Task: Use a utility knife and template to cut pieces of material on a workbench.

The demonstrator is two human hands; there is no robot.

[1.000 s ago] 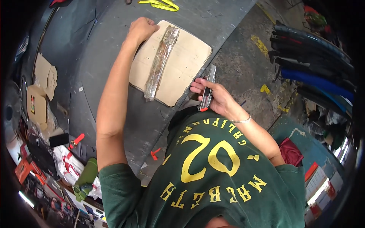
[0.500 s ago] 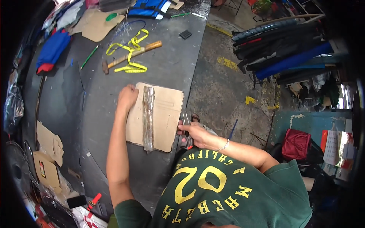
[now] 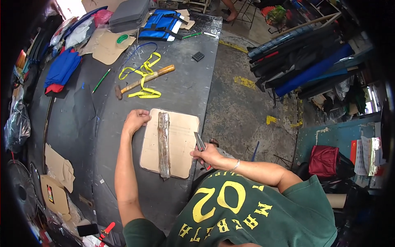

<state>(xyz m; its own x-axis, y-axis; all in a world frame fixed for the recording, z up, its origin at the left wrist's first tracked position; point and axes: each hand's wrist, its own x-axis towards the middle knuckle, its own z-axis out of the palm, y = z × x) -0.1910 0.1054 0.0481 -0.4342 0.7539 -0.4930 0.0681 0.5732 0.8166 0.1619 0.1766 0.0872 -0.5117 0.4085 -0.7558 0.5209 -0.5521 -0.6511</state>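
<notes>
Tipped further left than half a second ago, the knife (image 3: pixel 200 142) is held in the right hand (image 3: pixel 210 156) beside the cardboard (image 3: pixel 181 144), which lies on the table (image 3: pixel 109 140) under a wrapped bar (image 3: pixel 164 144). The left hand (image 3: pixel 138 120) is at its upper-left corner; whether it pinches anything, I cannot tell.

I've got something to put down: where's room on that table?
The table looks mostly bare between yellow tape, cardboard panel and right edge, and below the panel, between left forearm and green shirt. The far end is crowded: blue bundle, cardboard pieces, grey stack.
</notes>
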